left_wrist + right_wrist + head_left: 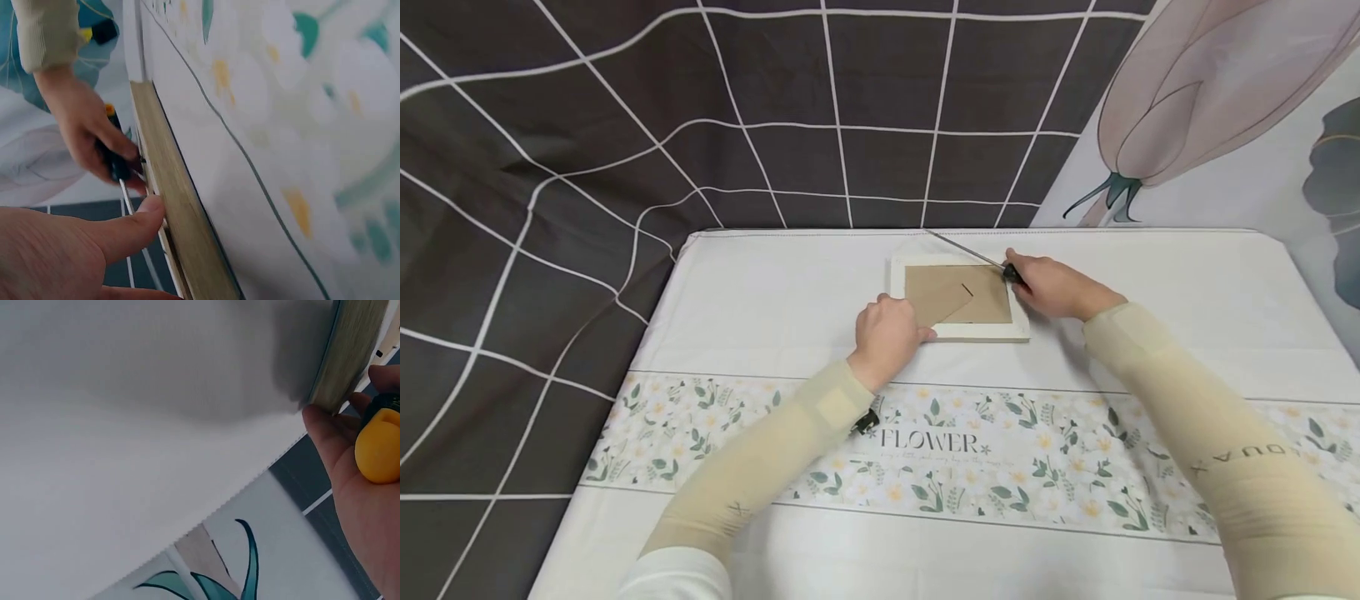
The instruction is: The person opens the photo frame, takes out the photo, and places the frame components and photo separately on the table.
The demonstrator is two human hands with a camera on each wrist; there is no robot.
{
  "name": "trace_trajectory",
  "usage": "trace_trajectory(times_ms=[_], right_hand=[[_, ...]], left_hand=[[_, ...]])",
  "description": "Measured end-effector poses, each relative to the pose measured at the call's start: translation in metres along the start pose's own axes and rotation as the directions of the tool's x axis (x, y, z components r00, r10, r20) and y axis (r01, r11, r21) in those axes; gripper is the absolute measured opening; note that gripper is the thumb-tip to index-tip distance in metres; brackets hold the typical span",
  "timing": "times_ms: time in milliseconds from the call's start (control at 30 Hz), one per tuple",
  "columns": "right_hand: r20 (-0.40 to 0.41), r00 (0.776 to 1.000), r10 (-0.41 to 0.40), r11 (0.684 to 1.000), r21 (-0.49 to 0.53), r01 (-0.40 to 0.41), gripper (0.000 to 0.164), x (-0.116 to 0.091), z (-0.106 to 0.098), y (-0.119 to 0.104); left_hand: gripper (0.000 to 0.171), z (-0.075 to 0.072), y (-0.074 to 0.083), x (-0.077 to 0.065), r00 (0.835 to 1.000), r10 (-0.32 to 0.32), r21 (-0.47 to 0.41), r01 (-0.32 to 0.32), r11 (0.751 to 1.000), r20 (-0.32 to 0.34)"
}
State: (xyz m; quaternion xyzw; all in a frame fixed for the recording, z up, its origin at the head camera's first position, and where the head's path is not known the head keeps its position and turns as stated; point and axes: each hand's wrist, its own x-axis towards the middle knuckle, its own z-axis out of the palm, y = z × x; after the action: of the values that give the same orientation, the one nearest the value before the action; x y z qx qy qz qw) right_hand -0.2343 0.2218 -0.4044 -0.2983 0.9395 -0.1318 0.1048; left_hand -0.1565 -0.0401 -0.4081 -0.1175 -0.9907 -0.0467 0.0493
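White tablecloth (767, 308), dark grid curtain (782, 83) behind — left hand (884, 337) with frame (981, 331) in grip, right hand (1051, 287) tight round screwdriver (1013, 273).

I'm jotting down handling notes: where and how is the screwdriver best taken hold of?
Best by its handle, probably coming from the person's right, where the right hand grips it. The handle is thick and rounded with its butt toward that side, while the metal shaft is thin and slants away to the far left.
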Motion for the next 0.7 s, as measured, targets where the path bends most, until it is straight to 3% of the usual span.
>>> trace_trajectory(times_ms=[267,400,500,600,700], right_hand=[[0.006,1.000,-0.004,0.999,-0.053,0.004,0.049,0.005,0.001,0.002],[-0.045,0.999,0.023,0.998,-0.054,-0.026,0.040,-0.003,0.005,-0.004],[-0.131,0.991,0.036,0.998,-0.046,-0.042,0.036,-0.013,0.004,-0.017],[-0.197,0.973,0.119,0.993,0.023,-0.117,0.039,-0.027,-0.001,-0.037],[-0.153,0.954,0.256,0.956,0.185,-0.227,0.044,-0.042,-0.005,-0.057]], left_hand=[[0.058,0.002,0.009,0.000,1.000,0.020,0.042,-0.020,0.999,-0.002],[0.056,-0.003,0.000,0.006,0.997,0.029,-0.022,-0.027,0.999,0.068],[0.062,-0.011,-0.014,0.016,0.990,0.027,-0.091,-0.015,0.996,0.137],[0.087,-0.020,-0.031,0.031,0.977,0.057,-0.154,-0.026,0.988,0.204],[0.121,-0.023,-0.045,0.047,0.952,0.139,-0.214,-0.081,0.974,0.273]])
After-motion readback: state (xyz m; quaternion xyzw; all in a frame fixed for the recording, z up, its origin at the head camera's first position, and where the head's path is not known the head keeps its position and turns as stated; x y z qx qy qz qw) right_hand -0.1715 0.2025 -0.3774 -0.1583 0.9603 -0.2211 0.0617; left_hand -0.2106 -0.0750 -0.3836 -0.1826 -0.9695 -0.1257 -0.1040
